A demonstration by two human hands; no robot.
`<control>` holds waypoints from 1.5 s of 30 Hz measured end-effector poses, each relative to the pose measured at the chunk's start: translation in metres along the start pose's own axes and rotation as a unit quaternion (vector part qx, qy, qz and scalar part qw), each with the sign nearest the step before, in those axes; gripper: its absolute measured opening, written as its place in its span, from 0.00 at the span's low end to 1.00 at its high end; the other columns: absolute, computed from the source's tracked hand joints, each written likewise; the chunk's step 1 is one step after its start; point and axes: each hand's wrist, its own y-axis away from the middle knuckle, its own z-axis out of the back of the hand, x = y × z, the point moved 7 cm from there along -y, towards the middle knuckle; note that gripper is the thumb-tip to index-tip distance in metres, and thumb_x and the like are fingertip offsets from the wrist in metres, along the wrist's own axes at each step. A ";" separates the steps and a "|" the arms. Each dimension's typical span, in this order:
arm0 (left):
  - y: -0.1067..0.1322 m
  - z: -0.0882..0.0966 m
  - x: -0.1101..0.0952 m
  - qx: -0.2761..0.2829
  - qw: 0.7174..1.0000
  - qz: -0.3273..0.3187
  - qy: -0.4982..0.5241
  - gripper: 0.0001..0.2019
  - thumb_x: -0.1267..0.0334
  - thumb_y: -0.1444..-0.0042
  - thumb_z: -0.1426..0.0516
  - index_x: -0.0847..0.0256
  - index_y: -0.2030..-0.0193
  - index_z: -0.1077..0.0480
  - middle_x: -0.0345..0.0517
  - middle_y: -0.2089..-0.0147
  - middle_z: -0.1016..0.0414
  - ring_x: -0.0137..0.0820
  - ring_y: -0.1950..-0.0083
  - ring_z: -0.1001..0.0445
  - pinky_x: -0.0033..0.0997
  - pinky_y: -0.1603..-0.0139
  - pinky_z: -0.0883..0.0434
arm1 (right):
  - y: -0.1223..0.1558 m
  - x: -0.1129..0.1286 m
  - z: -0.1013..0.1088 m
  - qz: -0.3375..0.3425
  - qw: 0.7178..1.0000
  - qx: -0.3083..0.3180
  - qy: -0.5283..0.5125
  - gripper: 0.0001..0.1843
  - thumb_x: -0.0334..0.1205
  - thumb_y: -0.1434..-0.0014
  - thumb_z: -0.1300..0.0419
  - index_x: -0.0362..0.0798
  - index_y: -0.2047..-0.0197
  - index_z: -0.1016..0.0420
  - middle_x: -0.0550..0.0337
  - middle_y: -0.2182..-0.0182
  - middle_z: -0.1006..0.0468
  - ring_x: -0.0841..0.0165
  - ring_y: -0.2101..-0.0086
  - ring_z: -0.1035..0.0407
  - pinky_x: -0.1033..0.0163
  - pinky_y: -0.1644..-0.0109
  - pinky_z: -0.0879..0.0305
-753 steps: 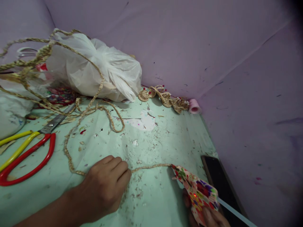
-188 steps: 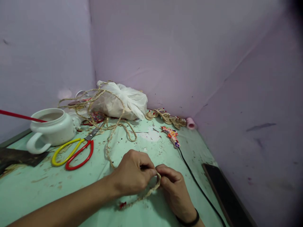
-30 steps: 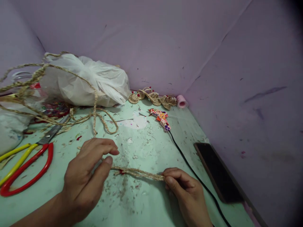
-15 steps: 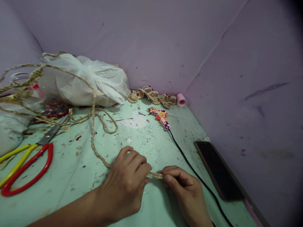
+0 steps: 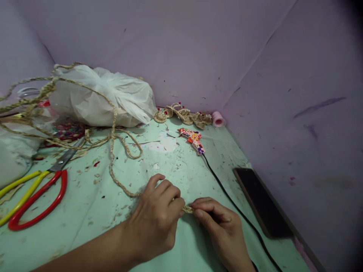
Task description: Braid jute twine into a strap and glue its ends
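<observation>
A thin braided straw cord [image 5: 112, 151] winds over the green table cover and runs under my left hand [image 5: 160, 217]. That hand is closed on the cord, its fingers curled and its palm turned down. Just to the right, the thumb and fingers of my right hand [image 5: 219, 226] pinch the cord's end. Only a short piece of braid shows between the two hands; the tip is hidden by the right fingers. Toward the left the cord loops up over a white plastic bag and into a looser bundle.
Scissors with red and yellow handles [image 5: 39, 196] lie open at left. A white plastic bag [image 5: 104, 96], small woven straw pieces with beads [image 5: 183, 115] and a pink spool [image 5: 218, 119] line the wall. A flower-patterned glue gun [image 5: 193, 139] trails a black cable near a phone [image 5: 261, 202].
My left hand has slid slightly right along the cord, so the piece showing between the hands is shorter. The right hand keeps its pinch. The view has shifted a little.
</observation>
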 end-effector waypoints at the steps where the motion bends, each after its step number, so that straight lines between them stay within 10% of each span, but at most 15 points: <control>1: 0.000 0.000 0.000 -0.002 1.000 -0.005 -0.005 0.07 0.74 0.50 0.49 0.62 0.71 0.32 0.45 0.71 0.33 0.33 0.66 0.36 0.49 0.51 0.40 | 0.000 0.000 0.000 0.000 1.000 0.001 0.001 0.05 0.35 0.50 0.38 0.51 0.76 0.22 0.60 0.75 0.22 0.66 0.71 0.29 0.65 0.66 0.32; 14: 0.003 -0.004 -0.003 0.009 0.999 -0.030 -0.029 0.11 0.78 0.57 0.51 0.63 0.68 0.32 0.47 0.69 0.32 0.35 0.65 0.36 0.51 0.49 0.41 | 0.000 -0.003 -0.004 -0.012 0.998 0.051 0.034 0.03 0.39 0.48 0.39 0.50 0.69 0.25 0.61 0.73 0.23 0.69 0.72 0.31 0.66 0.68 0.35; 20: 0.004 -0.006 -0.003 0.025 0.998 -0.032 -0.042 0.11 0.78 0.58 0.50 0.63 0.68 0.33 0.47 0.69 0.32 0.35 0.64 0.36 0.51 0.48 0.41 | 0.003 -0.002 0.001 0.016 0.995 0.088 0.032 0.28 0.49 0.54 0.34 0.53 0.49 0.32 0.58 0.62 0.24 0.69 0.73 0.33 0.64 0.68 0.35; 23: 0.005 -0.006 -0.003 0.030 0.998 -0.029 -0.043 0.10 0.78 0.59 0.50 0.63 0.71 0.34 0.47 0.69 0.33 0.35 0.65 0.37 0.52 0.48 0.41 | 0.004 0.003 0.018 0.065 0.996 -0.002 0.056 0.35 0.54 0.51 0.38 0.58 0.41 0.42 0.56 0.54 0.28 0.68 0.70 0.33 0.62 0.68 0.34; 25: 0.005 -0.005 -0.003 0.030 0.998 -0.033 -0.043 0.09 0.78 0.58 0.51 0.63 0.72 0.35 0.47 0.70 0.33 0.35 0.65 0.37 0.52 0.48 0.41 | 0.005 0.010 0.024 0.109 0.987 -0.046 0.113 0.31 0.49 0.49 0.37 0.58 0.43 0.40 0.56 0.52 0.30 0.68 0.68 0.33 0.63 0.67 0.35; 31: 0.005 -0.008 -0.007 0.023 0.998 -0.042 -0.037 0.09 0.76 0.54 0.49 0.63 0.68 0.32 0.45 0.69 0.32 0.34 0.64 0.36 0.51 0.47 0.42 | 0.009 0.022 -0.009 0.230 0.950 0.080 0.197 0.12 0.32 0.48 0.38 0.50 0.59 0.27 0.58 0.67 0.25 0.66 0.66 0.30 0.62 0.64 0.32; 38: 0.004 0.022 0.001 0.017 0.999 -0.019 0.022 0.11 0.71 0.49 0.47 0.64 0.57 0.33 0.50 0.59 0.30 0.37 0.58 0.35 0.49 0.48 0.42 | 0.005 0.015 -0.006 0.217 0.949 0.060 0.221 0.05 0.31 0.45 0.40 0.49 0.64 0.27 0.60 0.70 0.24 0.68 0.68 0.30 0.63 0.66 0.33; 45: 0.025 0.045 0.038 0.002 0.998 0.055 0.010 0.06 0.74 0.47 0.48 0.62 0.67 0.32 0.45 0.67 0.32 0.33 0.64 0.35 0.41 0.58 0.39 | 0.003 0.005 -0.002 0.187 0.950 0.053 0.246 0.05 0.34 0.45 0.41 0.50 0.63 0.26 0.58 0.68 0.25 0.67 0.67 0.30 0.62 0.66 0.32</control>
